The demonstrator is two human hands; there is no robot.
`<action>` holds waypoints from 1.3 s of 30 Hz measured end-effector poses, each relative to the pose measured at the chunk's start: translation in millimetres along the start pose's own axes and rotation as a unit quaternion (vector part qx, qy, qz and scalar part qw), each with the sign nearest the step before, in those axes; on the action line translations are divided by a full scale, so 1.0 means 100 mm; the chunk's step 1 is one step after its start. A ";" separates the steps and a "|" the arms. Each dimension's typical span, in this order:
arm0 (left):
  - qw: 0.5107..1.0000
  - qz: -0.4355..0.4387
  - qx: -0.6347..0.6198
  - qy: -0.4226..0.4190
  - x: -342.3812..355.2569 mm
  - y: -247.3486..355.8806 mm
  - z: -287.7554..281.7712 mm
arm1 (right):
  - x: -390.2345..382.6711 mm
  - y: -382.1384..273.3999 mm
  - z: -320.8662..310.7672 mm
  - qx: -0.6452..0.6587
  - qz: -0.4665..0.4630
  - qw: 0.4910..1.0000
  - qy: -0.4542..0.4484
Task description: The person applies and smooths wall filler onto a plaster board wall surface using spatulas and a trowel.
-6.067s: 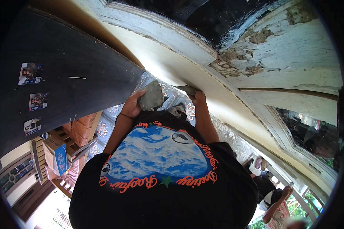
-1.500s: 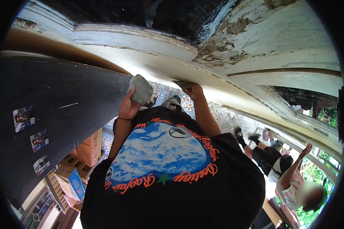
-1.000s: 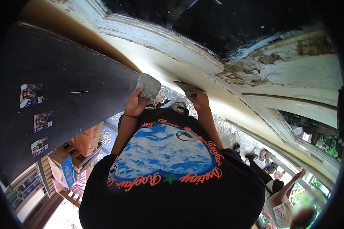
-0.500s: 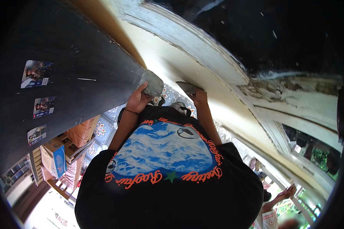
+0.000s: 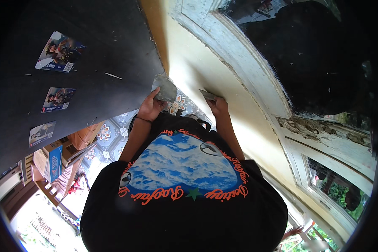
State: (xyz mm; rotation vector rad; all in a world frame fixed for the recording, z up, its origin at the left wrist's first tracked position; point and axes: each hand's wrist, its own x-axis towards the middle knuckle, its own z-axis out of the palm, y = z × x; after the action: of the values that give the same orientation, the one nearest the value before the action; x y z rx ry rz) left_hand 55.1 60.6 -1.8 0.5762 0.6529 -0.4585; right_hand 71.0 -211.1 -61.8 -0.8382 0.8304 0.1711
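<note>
1. Grey plaster-laden board [image 5: 164,87]: gripped at its lower edge by left hand [image 5: 149,107], held up beside the edge of dark wall panel [image 5: 84,63], just left of cream wall [image 5: 210,71].
2. Flat metal blade [image 5: 207,95]: clasped in right hand [image 5: 218,107], tip lying against the cream wall, near the board but apart from it.
3. Left hand: fingers curled around the board, dark band at wrist, forearm raised from black printed shirt [image 5: 185,185].
4. Right hand: closed on the blade's handle end, forearm extended upward alongside the wall.
5. Surroundings: picture stickers [image 5: 59,56] on the dark panel; white window frame [image 5: 256,63] with peeling paint at right; patterned floor tiles [image 5: 109,132] and cardboard boxes [image 5: 50,157] below.
</note>
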 end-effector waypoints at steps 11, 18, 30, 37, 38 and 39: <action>0.999 0.024 -0.035 -0.019 -0.01 0.33 -0.19 | 0.06 0.03 0.72 -0.040 0.021 0.996 -0.081; 0.997 0.033 -0.050 -0.053 0.13 0.58 -0.36 | 0.28 0.15 1.21 -0.113 0.004 0.990 -0.087; 0.994 -0.025 0.087 -0.067 0.26 0.54 -0.34 | -0.16 0.51 1.42 -0.209 0.115 0.945 -0.224; 0.988 -0.022 0.122 -0.088 0.32 0.41 -0.07 | -0.41 0.37 1.22 -0.210 0.103 0.931 -0.282; 0.988 -0.027 0.126 -0.091 0.32 0.37 -0.04 | -0.43 0.32 1.16 -0.159 0.118 0.938 -0.284; 0.981 -0.014 0.180 -0.070 0.31 0.35 -0.01 | -0.42 0.29 1.09 -0.155 0.115 0.940 -0.281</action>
State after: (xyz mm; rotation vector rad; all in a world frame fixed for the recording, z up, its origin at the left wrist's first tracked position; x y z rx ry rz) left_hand 96.2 80.3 -10.9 0.8688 0.4458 -0.6446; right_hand 93.2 -105.9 -6.8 -0.9197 0.3580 0.7286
